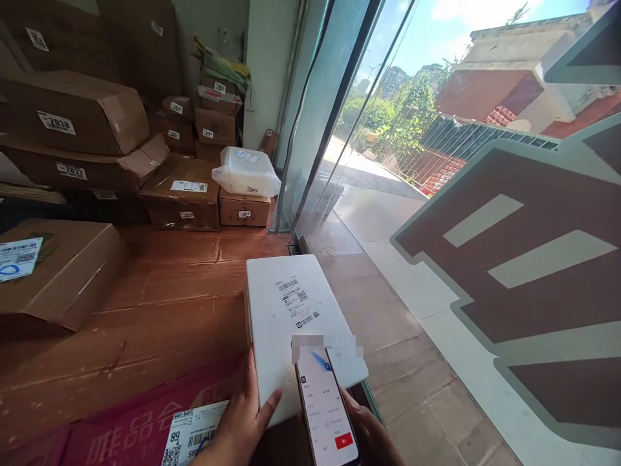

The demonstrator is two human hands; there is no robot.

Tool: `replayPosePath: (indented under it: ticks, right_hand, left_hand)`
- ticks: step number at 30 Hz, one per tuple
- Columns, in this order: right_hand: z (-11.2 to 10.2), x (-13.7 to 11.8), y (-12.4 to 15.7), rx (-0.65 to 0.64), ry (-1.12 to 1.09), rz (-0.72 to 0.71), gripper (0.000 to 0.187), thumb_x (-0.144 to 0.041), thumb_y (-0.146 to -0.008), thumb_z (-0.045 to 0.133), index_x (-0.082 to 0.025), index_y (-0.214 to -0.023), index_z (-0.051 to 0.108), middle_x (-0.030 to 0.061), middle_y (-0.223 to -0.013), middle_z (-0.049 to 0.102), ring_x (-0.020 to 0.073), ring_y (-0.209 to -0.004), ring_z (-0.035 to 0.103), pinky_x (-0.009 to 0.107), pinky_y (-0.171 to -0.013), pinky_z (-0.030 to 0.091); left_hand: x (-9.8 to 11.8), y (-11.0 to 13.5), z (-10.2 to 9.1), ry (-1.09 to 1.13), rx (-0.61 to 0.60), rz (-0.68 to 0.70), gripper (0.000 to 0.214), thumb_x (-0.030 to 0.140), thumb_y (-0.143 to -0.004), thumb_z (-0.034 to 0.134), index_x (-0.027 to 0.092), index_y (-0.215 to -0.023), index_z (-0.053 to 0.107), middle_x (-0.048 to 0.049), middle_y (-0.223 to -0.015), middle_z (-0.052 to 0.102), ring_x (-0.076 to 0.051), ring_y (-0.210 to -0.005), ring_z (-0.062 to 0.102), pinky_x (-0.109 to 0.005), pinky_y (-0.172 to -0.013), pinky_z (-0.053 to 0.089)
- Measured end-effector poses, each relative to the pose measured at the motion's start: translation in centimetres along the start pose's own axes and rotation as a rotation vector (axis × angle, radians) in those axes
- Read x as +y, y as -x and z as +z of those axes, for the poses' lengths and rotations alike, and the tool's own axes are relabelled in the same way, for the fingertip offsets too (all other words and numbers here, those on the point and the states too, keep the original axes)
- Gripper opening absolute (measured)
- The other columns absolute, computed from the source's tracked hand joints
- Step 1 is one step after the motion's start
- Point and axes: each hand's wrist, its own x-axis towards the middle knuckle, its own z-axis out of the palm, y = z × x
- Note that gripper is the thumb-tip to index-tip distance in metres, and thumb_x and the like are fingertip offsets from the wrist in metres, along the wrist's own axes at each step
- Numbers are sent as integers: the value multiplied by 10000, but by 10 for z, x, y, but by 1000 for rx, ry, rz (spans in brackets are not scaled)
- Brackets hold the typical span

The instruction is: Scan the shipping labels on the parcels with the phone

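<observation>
A white box [310, 291] with a printed label on its top is held up in front of me. My left hand [248, 404] grips its near left edge, thumb on top and fingers along the side. Over the box's near right corner sits a smartphone [323, 414], its screen lit and facing up with a red button low on it. My right hand [366, 424] is wrapped round the phone's right side; most of its fingers are hidden beneath. A pink-red parcel [130, 421] with a white shipping label lies just left of my left hand.
Brown cartons [68, 113] with number labels are stacked along the back left. A bubble-wrapped package [247, 171] rests on a smaller carton. Another carton [63, 265] lies at the left on the brown floor [179, 291]. A glass door [378, 194] with grey decals stands to the right.
</observation>
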Motion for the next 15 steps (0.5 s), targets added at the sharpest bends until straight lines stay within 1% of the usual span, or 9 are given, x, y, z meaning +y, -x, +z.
replayPosePath:
  ticks: [2,4,6,8,11,13,15]
  right_hand:
    - [4,0,-2,15,-18,5,395,-470,-713,690,-272,-1054,680,38,-1043,732,251,-1018,655,335,-841,494]
    - [11,-3,-7,39,-12,-4,393,-456,-745,678,-280,-1095,657,47,-1097,713,256,-1030,651,360,-856,494]
    - [21,-9,-14,51,36,-40,441,-476,-765,658,-264,-1150,619,77,-1078,712,276,-959,675,410,-840,503]
    - [32,-18,-24,49,121,-82,485,-527,-773,631,-246,-1167,596,94,-1013,720,283,-873,691,433,-788,518]
    - [48,-33,-35,17,221,-96,496,-597,-806,544,-235,-1142,590,97,-1001,715,285,-838,698,420,-731,525]
    - [56,-41,-40,-18,233,-95,500,-618,-824,494,-234,-1131,585,94,-1009,715,287,-830,704,411,-720,522]
    - [61,-46,-42,-34,235,-113,503,-624,-827,483,-234,-1129,583,86,-981,725,282,-815,708,411,-727,520]
  left_hand:
    - [3,-1,-1,-3,-10,-22,851,573,-872,229,-23,-1413,-45,-246,-1539,7,-257,-1428,17,-440,-1169,102]
    - [5,-3,-1,-6,-18,-41,868,573,-860,234,-33,-1413,-50,-244,-1540,-9,-268,-1427,18,-449,-1161,140]
    - [6,-4,-1,-17,-20,-54,862,561,-859,234,-40,-1415,-36,-241,-1541,-16,-273,-1426,9,-451,-1158,150]
    - [3,-4,0,-18,-10,-37,835,540,-875,226,-42,-1418,-24,-243,-1540,-5,-266,-1426,11,-442,-1161,142]
    - [-4,-3,3,-12,15,9,803,524,-899,215,-33,-1424,-27,-249,-1537,33,-261,-1425,50,-437,-1162,145]
    - [-8,-2,4,-5,24,28,790,521,-908,222,-14,-1431,-31,-242,-1539,48,-258,-1424,67,-437,-1161,154]
    - [-9,-2,5,6,33,35,786,520,-910,243,3,-1437,-26,-235,-1541,41,-263,-1424,57,-447,-1162,142]
